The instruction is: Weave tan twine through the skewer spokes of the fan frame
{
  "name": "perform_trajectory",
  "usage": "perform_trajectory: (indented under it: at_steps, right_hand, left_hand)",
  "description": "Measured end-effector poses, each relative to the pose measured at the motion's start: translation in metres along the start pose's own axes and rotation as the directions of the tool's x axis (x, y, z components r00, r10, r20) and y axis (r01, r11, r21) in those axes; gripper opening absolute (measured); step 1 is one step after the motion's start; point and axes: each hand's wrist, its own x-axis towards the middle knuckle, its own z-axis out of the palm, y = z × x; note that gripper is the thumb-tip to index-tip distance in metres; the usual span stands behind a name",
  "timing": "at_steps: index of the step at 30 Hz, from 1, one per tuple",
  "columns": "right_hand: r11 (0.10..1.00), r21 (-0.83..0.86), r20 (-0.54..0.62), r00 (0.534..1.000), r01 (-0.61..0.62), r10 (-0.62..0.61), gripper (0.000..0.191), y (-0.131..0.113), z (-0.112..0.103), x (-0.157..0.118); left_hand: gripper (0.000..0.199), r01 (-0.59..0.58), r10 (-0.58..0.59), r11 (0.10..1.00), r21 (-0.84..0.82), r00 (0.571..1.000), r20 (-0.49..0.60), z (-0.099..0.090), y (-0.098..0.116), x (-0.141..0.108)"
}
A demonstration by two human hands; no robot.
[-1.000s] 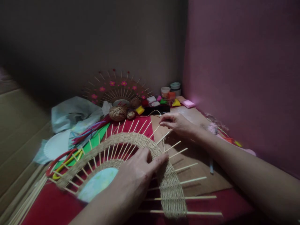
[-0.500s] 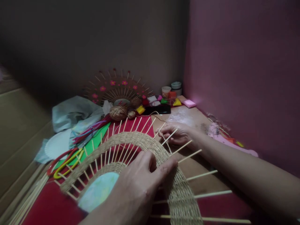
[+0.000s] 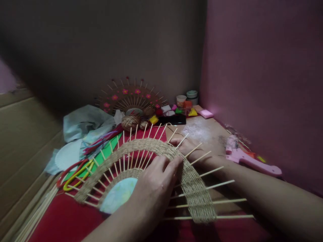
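Observation:
A half-round woven fan (image 3: 146, 144) of tan cord and thin wooden sticks spans the middle, its stick ends fanned outward. A pale blue-green half disc (image 3: 118, 195) forms its centre. My left hand (image 3: 158, 188) lies over the fan, its thumb and fingers closed on the woven band right of centre. Behind the sticks at the band's upper right is my right hand (image 3: 185, 148), its fingers partly hidden by the fan. A thin cord (image 3: 174, 127) runs near it from the twine ball (image 3: 130, 122); whether the fingers pinch it is too unclear to tell.
Behind stands a finished-looking fan with pink flowers (image 3: 137, 91). Yellow-and-red-handled scissors (image 3: 78, 174), a white paper plate (image 3: 68, 156) and green sheet (image 3: 108, 151) lie left. Clay packs (image 3: 193, 112), a black phone (image 3: 174, 119) and cups (image 3: 181, 100) sit behind; a pink glue gun (image 3: 252, 161) is right.
The fan looks flatter, and its right part sits higher in view. My right hand has moved left behind the sticks, and its fingers show less. The view has shifted slightly.

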Motion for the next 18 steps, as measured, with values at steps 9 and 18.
perform_trajectory:
  at_steps: [9, 18]
  right_hand:
    - [0.843, -0.397, -0.092, 0.898, 0.363, -0.430, 0.028, 0.014, -0.008, 0.003]
    - [0.597, -0.572, 0.118, 0.777, 0.562, -0.618, 0.040, 0.014, -0.018, -0.002]
  left_hand:
    - [0.030, 0.039, -0.019, 0.970, -0.238, 0.996, 0.089, -0.022, 0.003, -0.003]
    - [0.018, 0.316, -0.332, 0.943, -0.103, 0.889, -0.316, -0.050, -0.059, 0.018]
